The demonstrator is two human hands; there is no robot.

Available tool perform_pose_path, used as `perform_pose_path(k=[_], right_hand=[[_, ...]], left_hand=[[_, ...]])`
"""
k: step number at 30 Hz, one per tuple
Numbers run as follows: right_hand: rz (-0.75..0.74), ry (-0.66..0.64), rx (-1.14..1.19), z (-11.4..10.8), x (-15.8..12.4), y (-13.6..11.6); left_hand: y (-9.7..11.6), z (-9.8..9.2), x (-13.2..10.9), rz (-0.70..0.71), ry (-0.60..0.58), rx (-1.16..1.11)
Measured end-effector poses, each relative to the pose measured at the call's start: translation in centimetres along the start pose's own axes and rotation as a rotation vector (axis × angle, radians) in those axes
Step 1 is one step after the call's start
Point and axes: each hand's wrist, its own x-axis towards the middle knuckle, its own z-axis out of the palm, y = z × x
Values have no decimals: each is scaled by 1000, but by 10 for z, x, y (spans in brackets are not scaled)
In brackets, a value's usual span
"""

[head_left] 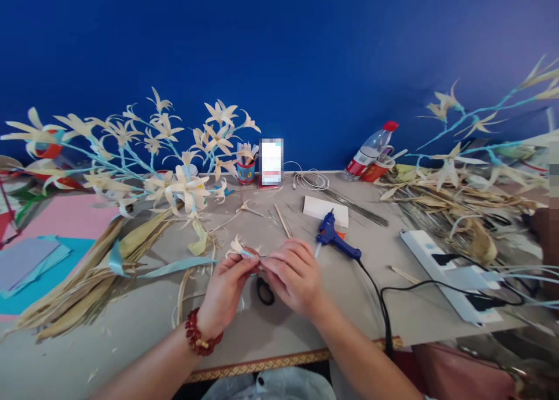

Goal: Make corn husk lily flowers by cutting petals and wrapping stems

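A small cream-coloured handmade flower (236,246) stands out above my left hand (222,301), whose thumb and fingers pinch its stem, wrapped in light blue. Close beside it, my right hand (297,278) is closed, with its fingertips pinched on the thin end of the same stem. A light blue strip (183,267) runs across the table towards my left hand; where it ends is hidden. Beneath my hands shows a black scissors-like handle loop (265,291), the rest of it covered. A loose flower on a wire stem (247,206) lies further back.
A blue glue gun (329,234) lies right of my hands, its cord trailing forward. Further right is a white power strip (437,278) with plugs. Dried husks (96,272) and flower branches (148,161) fill the left. A bottle (369,152) leans at the back.
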Motion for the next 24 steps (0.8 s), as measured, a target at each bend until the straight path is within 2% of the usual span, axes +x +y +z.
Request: perform_pose_path(k=[9,12,16,19,22,24], right_hand=[[201,17,293,6,2,1],[297,-18,433,4,4,1],[463,-136,649,1,5,3],[640,-222,924,1,4,6],[790,-260,1188,3,4,7],[861,-263,1282,3,4,6]], left_hand=[[1,1,-6,259,6,219],[2,0,-7,321,-4,293],[3,0,-7,296,-14,330],[4,0,-6,285,-39,353],[6,-1,-5,303,-78,406],[6,-1,-4,309,-95,450]])
